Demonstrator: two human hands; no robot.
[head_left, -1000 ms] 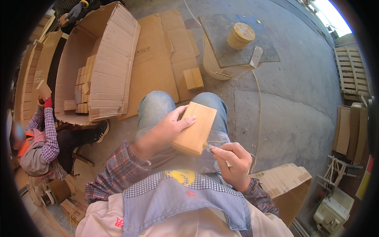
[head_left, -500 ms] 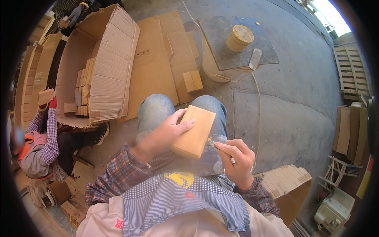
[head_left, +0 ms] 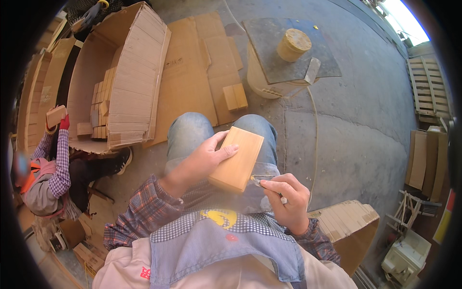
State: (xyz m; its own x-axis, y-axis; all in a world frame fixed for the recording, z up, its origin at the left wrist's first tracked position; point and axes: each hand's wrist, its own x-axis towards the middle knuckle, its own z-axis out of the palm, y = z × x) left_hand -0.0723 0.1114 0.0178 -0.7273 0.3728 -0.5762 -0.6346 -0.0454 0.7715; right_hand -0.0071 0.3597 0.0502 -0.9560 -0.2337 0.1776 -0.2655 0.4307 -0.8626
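My left hand (head_left: 211,154) grips a smooth, light-coloured wooden block (head_left: 238,159) over my lap, thumb across its top face and fingers mostly hidden along its far left side. Pinched between the thumb and fingers of my right hand (head_left: 287,197) is a small thin tool (head_left: 256,182), like a little spatula, with a yellowish dab at its tip. That tip sits right by the block's lower right edge; whether it touches the wood I cannot tell.
Ahead, a bucket topped by a dark board (head_left: 269,58) bears a round tub (head_left: 294,44) and a flat scraper (head_left: 312,70). Two wooden blocks (head_left: 235,97) lie on flattened cardboard (head_left: 187,82). Left stands a big carton (head_left: 139,77) with stacked blocks; a seated co-worker (head_left: 53,178) holds another block.
My right hand has shifted slightly down, carrying the small tool's tip lower along the block's right edge. My left hand keeps the block almost where it was.
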